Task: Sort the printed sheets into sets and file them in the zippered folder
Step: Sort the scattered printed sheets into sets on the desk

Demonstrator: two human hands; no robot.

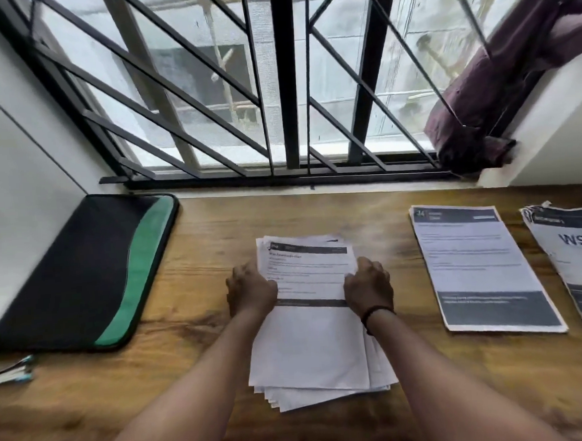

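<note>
Two hands are working one loose stack of sheets [318, 353] in the middle of the surface [203, 376]; the left hand [249, 290] is curling round the stack's left edge and the right hand [369, 285] round its right edge, both grasping paper. Thin printed paper like this is probably behaving light, floppy and slick, so single leaves are likely sliding off one another; the near ends are already fanning out unevenly. Taking hold at the two long edges, as now, is looking like the safest grip, since a pinch at one corner would risk creasing or letting lower leaves slip.

Well to the right of the right hand, a finished-looking set [484, 267] is lying flat, and a second set [575, 266] is lying just beyond it, partly cut off by the frame. Far to the left of the left hand, the folder [83, 275], black with a green band, is lying flat against the wall, apparently zipped.

Wood grain is showing across the surface, which is running up to a barred window [276, 86]. A bundled purple curtain [498, 84] is hanging at the right of the sill.
</note>
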